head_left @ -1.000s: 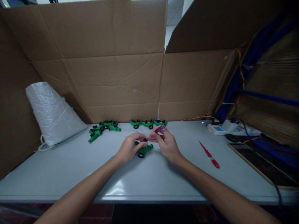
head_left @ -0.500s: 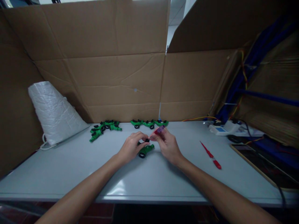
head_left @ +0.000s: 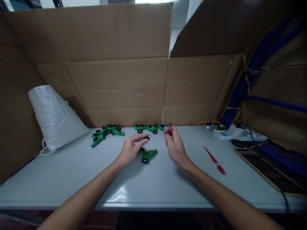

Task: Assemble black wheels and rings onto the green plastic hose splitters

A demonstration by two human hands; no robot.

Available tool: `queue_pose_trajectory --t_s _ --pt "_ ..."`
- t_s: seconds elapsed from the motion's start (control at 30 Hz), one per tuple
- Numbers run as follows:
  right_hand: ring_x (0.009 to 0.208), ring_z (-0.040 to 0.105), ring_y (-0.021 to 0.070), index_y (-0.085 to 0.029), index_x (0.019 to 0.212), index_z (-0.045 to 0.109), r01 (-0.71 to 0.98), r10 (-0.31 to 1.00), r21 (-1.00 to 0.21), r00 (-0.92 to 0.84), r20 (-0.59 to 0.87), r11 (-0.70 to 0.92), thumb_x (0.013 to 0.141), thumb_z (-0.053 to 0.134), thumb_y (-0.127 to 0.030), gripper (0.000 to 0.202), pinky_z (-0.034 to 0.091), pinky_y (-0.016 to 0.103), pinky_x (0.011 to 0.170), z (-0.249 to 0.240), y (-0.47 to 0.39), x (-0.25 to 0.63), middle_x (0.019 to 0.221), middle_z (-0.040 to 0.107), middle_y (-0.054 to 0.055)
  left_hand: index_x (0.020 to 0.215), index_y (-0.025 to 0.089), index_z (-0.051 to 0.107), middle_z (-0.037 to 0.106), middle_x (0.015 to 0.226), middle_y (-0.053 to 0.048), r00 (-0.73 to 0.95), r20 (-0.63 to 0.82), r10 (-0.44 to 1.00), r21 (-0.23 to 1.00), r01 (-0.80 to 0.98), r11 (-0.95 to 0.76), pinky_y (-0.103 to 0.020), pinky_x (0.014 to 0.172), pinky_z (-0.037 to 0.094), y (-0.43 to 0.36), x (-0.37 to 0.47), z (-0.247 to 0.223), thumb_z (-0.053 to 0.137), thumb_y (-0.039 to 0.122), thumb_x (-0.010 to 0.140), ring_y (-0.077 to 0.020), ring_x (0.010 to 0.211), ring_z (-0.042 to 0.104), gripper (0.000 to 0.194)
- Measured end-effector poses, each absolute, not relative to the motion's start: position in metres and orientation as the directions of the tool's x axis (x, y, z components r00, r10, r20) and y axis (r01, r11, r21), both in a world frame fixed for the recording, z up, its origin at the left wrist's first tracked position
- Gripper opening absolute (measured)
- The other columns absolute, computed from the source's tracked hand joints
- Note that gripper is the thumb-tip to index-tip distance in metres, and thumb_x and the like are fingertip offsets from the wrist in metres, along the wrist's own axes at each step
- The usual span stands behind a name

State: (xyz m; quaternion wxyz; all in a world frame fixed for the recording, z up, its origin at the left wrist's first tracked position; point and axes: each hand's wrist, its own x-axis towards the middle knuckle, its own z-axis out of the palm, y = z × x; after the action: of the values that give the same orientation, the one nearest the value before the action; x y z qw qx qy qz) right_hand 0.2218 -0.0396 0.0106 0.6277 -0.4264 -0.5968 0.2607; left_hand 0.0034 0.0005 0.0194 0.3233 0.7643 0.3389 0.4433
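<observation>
- Cardboard wall (head_left: 120, 76): creased brown panels behind the work surface.
- Table (head_left: 91, 185): pale, glossy top, light glare at front edge.
- Blue frame (head_left: 237, 95): right side, red and yellow wires running along it.
- White wrapped bundle (head_left: 52, 118): back left on table, leaning, cord loop at its base.
- Dark flat panel (head_left: 266, 169): right end of table, gold-coloured edge, black cable across it.
- Right hand (head_left: 176, 145): closed around purple-and-red handle (head_left: 170, 128), which pokes up above the fingers. Can't tell what's at its other end.
- Left hand (head_left: 131, 147): thumb and fingers in a narrow pinch on small black part. Hands well apart.
- Power strip (head_left: 225, 134): white, back right, plug in it.
- Left green cluster (head_left: 105, 134): green fittings with black parts, bunched near the wall.
- Back green row (head_left: 148, 128): more of the same, right end partly behind right hand.
- Red screwdriver (head_left: 215, 160): flat on table, right of right hand, tip pointing away.
- Front green fitting (head_left: 149, 155): on table between the forearms, just beside left fingertips, black ring facing front.
- Small black part (head_left: 147, 138): at left fingertips, above front green fitting. Detail too small to tell.
</observation>
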Motion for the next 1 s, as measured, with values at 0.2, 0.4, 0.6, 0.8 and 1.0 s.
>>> queue_pose_trajectory --t_s 0.2,0.4,0.6,0.8,1.0 --pt "0.055 0.042 0.0144 -0.022 0.101 0.065 0.323 0.857 -0.809 -0.014 0.515 0.491 0.094 0.067 -0.043 0.022 0.033 0.026 0.055 0.009 -0.043 0.213 0.061 0.041 -0.008 0.114 0.015 0.074 0.081 0.103 -0.011 0.391 0.38 0.838 0.908 0.017 -0.42 -0.037 0.094 0.058 0.003 0.005 0.018 0.076 0.046 0.091 -0.023 0.097 0.076 0.039" --pt "0.055 0.044 0.0137 -0.022 0.104 0.069 0.384 0.845 -0.766 -0.079 0.53 0.516 0.094 0.071 -0.042 0.022 0.032 0.027 0.056 0.007 -0.049 0.205 0.061 0.043 -0.008 0.109 0.015 0.072 0.08 0.107 -0.01 0.384 0.373 0.845 0.92 -0.033 -0.391 -0.034 0.09 0.058 0.003 0.007 0.018 0.081 0.045 0.087 -0.0221 0.097 0.075 0.038" --pt "0.059 0.049 0.0138 -0.021 0.096 0.066 0.39 0.839 -0.758 -0.081 0.538 0.523 0.099 0.063 -0.042 0.021 0.036 0.026 0.059 0.006 -0.049 0.205 0.068 0.057 -0.004 0.106 0.016 0.076 0.077 0.1 -0.007 0.407 0.369 0.836 0.904 0.052 -0.425 -0.028 0.081 0.055 0.002 0.007 0.016 0.08 0.045 0.089 -0.0184 0.088 0.07 0.034" --pt "0.063 0.053 0.0139 -0.02 0.092 0.061 0.41 0.843 -0.747 -0.115 0.526 0.523 0.1 0.057 -0.035 0.017 0.039 0.025 0.061 0.002 -0.046 0.207 0.075 0.061 -0.002 0.104 0.015 0.073 0.074 0.095 -0.006 0.442 0.337 0.831 0.921 0.028 -0.388 -0.027 0.078 0.053 0.002 0.008 0.013 0.081 0.045 0.087 -0.0174 0.085 0.066 0.035" --pt "0.058 0.048 0.012 -0.022 0.092 0.056 0.425 0.854 -0.753 -0.111 0.508 0.503 0.094 0.059 -0.027 0.007 0.035 0.023 0.058 0.001 -0.045 0.206 0.068 0.054 -0.006 0.111 0.015 0.072 0.074 0.098 -0.007 0.513 0.334 0.791 0.914 0.027 -0.404 -0.029 0.082 0.052 0.0 0.009 0.018 0.076 0.045 0.092 -0.0185 0.088 0.066 0.036"
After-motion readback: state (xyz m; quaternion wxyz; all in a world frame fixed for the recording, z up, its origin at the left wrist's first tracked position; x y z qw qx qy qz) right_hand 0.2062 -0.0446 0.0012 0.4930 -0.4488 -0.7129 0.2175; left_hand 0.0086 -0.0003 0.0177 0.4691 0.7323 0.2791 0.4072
